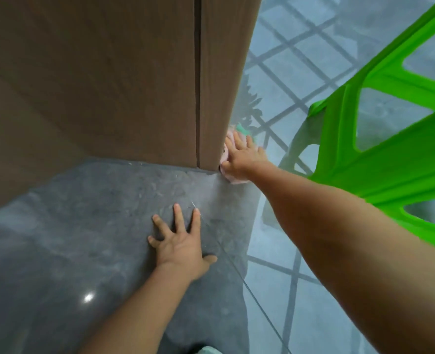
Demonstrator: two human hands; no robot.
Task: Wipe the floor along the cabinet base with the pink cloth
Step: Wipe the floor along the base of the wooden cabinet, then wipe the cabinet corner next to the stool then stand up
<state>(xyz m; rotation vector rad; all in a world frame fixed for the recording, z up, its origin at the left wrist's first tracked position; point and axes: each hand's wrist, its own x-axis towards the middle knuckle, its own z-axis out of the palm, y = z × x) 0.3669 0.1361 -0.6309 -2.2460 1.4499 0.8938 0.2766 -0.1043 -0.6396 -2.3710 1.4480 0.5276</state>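
Cloth (228, 172) was pressed flat by right hand (239, 158) at cabinet (134, 80) corner, mid-frame; left hand (183, 241) splayed, empty, on floor (83, 226). Wiping judged underway.

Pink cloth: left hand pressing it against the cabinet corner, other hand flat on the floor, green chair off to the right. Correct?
Wrong hand. In the head view the right hand presses the pink cloth at the cabinet corner; the left hand lies flat, fingers spread, on the floor. The green chair does stand to the right.
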